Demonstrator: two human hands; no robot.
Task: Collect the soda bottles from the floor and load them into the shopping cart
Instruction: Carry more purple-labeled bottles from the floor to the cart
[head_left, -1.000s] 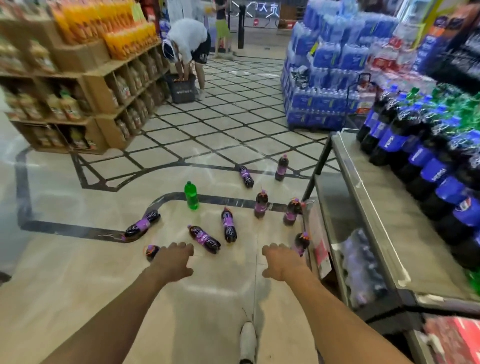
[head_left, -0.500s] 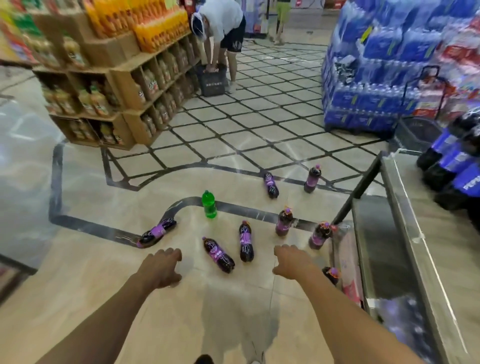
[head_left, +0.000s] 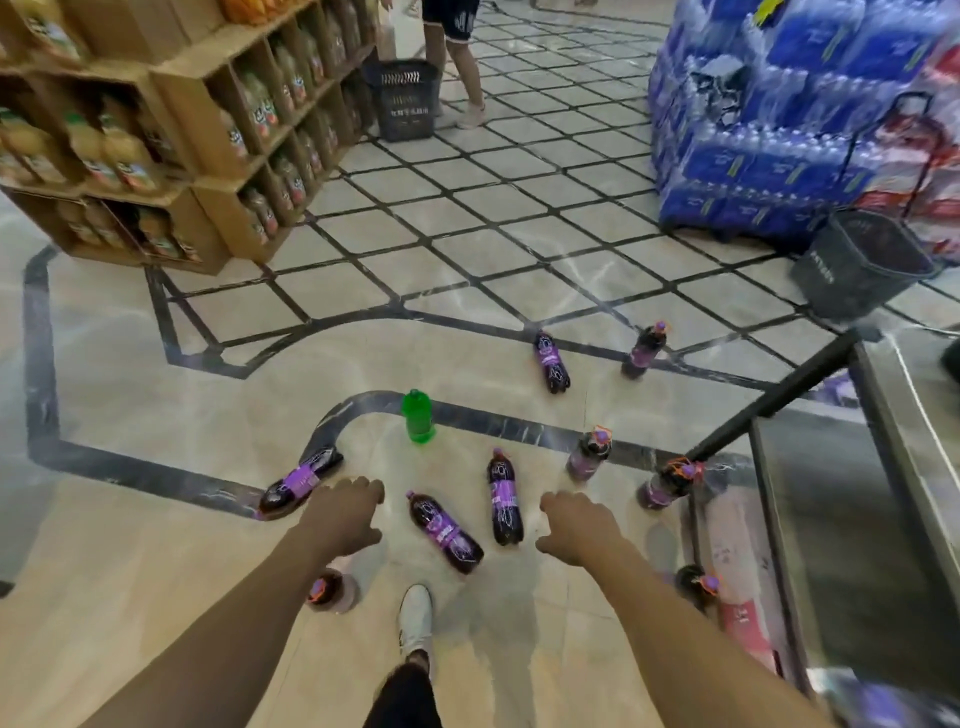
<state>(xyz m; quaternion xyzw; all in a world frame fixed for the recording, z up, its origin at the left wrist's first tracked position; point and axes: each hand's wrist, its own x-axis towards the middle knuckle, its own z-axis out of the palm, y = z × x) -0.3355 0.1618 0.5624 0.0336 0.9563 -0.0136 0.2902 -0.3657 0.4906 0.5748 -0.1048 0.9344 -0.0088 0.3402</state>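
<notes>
On the floor (head_left: 156, 571) before you: 10 soda bottles (head_left: 444, 532), none lifted, shopping cart (head_left: 831, 519) at right. You had stepped closer; left hand (head_left: 345, 514) and right hand (head_left: 576, 525) hung loosely curled, empty, above the nearest 2. Pickup looked imminent.

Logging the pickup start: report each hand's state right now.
Left hand: open, loosely curled, holding nothing.
Right hand: open, loosely curled, holding nothing.

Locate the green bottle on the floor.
Head view, just left of centre: the green bottle stands upright on the dark floor stripe, beyond the left hand and up-left of a lying purple-label bottle.
</notes>
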